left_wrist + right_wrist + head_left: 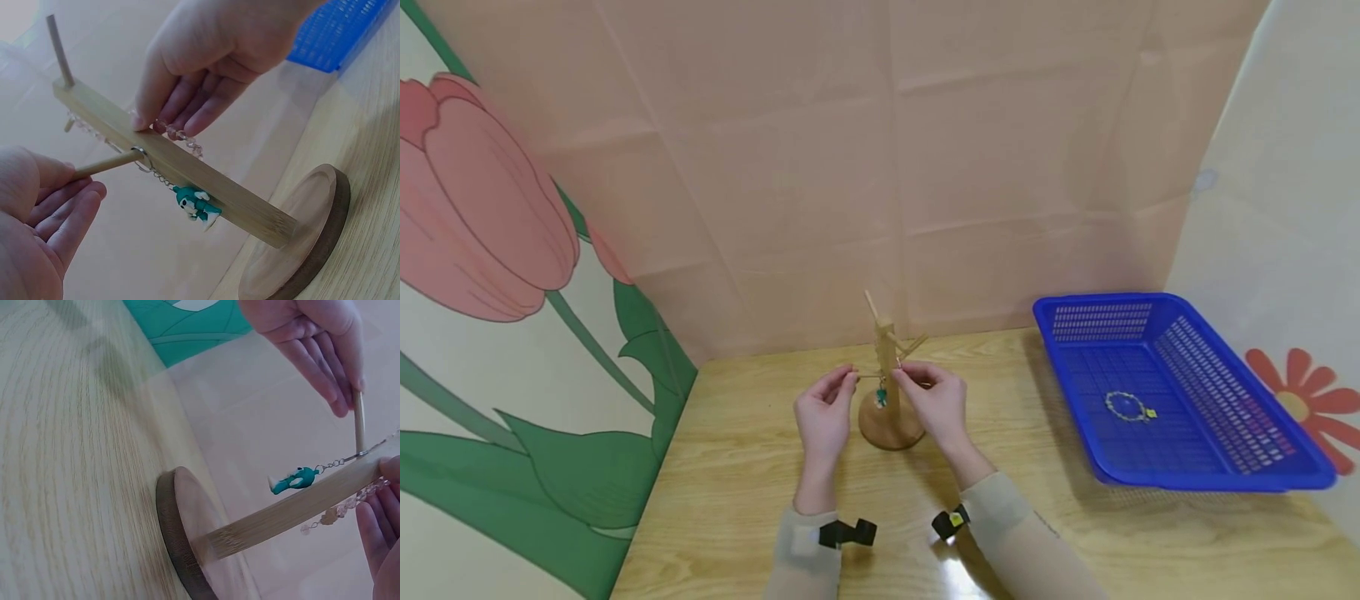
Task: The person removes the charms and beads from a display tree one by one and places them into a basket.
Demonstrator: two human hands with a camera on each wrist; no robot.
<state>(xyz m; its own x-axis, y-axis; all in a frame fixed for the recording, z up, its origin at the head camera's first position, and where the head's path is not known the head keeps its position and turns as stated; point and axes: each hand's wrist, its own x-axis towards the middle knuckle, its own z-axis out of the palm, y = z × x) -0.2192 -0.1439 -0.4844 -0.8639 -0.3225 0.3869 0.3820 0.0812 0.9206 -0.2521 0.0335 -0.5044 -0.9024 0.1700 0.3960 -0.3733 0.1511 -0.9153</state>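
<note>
A wooden peg stand [887,350] with a round base stands on the table. My left hand [826,412] pinches the end of one of its pegs [106,166] between thumb and fingers. From that peg hangs a keychain [194,203] with a teal and white figure, its metal ring around the peg close to the post. My right hand [936,402] grips the upright post, thumb on its face and fingers curled behind. A pink bead bracelet [195,147] passes behind the post, right at those fingers. Part of it is hidden by the post.
At the right of the table stands a blue plastic basket [1078,417]. Inside lies a beaded bracelet [1124,407] with a yellow charm. A pink cloth backdrop [880,167] rises behind the stand, with a tulip-printed panel [482,208] on the left.
</note>
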